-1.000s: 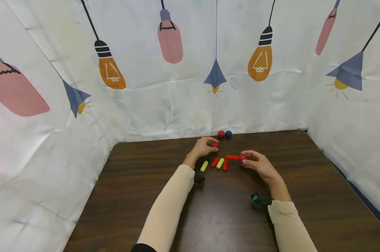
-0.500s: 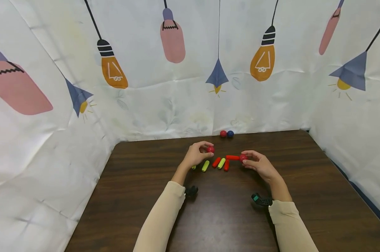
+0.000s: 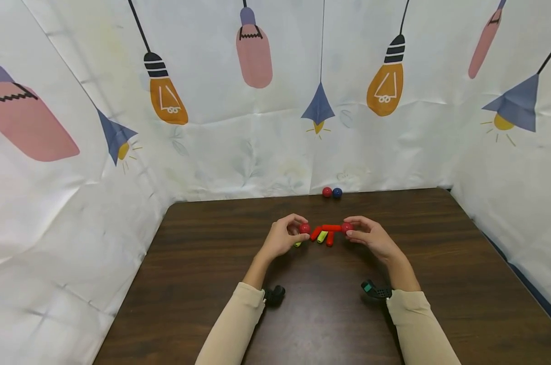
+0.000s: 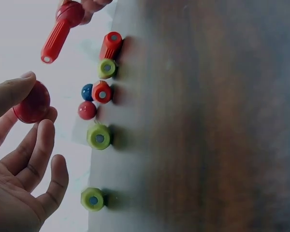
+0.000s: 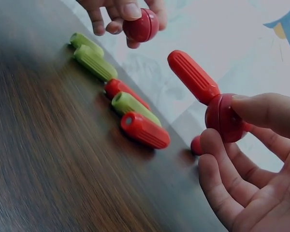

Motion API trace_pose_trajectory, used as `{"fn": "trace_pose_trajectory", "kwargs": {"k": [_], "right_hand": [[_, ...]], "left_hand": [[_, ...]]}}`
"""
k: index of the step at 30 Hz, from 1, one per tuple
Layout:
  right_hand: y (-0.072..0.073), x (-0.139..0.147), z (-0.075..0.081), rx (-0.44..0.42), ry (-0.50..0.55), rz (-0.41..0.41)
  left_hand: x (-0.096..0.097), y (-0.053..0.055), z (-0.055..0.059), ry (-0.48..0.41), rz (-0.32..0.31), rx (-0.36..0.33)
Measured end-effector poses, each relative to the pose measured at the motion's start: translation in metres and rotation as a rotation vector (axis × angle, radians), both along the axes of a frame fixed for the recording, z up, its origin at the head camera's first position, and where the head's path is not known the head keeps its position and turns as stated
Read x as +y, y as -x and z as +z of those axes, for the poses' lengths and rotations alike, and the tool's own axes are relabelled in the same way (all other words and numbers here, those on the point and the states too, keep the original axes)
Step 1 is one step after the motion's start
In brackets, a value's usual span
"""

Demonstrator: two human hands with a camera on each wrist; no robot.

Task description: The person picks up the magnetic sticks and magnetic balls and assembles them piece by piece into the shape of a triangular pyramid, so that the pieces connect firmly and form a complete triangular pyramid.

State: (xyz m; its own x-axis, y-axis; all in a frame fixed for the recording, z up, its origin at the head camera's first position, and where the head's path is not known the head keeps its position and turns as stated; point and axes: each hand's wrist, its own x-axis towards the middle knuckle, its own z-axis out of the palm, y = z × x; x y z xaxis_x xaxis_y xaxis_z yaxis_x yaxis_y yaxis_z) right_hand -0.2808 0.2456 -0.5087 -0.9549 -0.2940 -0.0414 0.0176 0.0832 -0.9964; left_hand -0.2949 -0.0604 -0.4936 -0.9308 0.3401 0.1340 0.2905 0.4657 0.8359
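My left hand (image 3: 280,238) pinches a red ball (image 4: 33,102) between thumb and fingers, raised off the table. Facing it, my right hand (image 3: 377,243) holds a second red ball (image 5: 224,118), from which a ridged red rod (image 5: 192,75) sticks out toward the left hand. A gap separates the rod's free end, which has a pale disc, from the left ball in the left wrist view. Beneath and between the hands lie loose rods: two red, one of them (image 5: 145,131) nearest the right hand, and three yellow-green, one (image 4: 98,137) seen end-on with a grey disc.
At the back edge of the dark wooden table (image 3: 202,263) a red ball (image 3: 327,192) and a blue ball (image 3: 337,192) sit side by side. A white curtain (image 3: 257,142) printed with lamps hangs behind the table and along both sides.
My left hand has carried its red ball back from the far side, first leftward and nearer, then toward the rod. My right hand has shifted slightly left with its ball and rod.
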Motion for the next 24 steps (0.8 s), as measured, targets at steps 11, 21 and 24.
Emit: {"fn": "trace_pose_trajectory", "kwargs": {"k": [11, 21, 24], "right_hand": [[-0.001, -0.017, 0.000, 0.015, -0.057, 0.040], [-0.004, -0.026, 0.005, 0.021, -0.071, 0.056], [-0.004, -0.028, 0.004, 0.029, -0.076, 0.067]], "left_hand": [[-0.003, -0.014, -0.003, -0.025, 0.014, 0.005], [-0.005, -0.018, -0.001, -0.028, 0.021, 0.003], [-0.006, -0.019, 0.000, -0.034, 0.018, 0.001]]}}
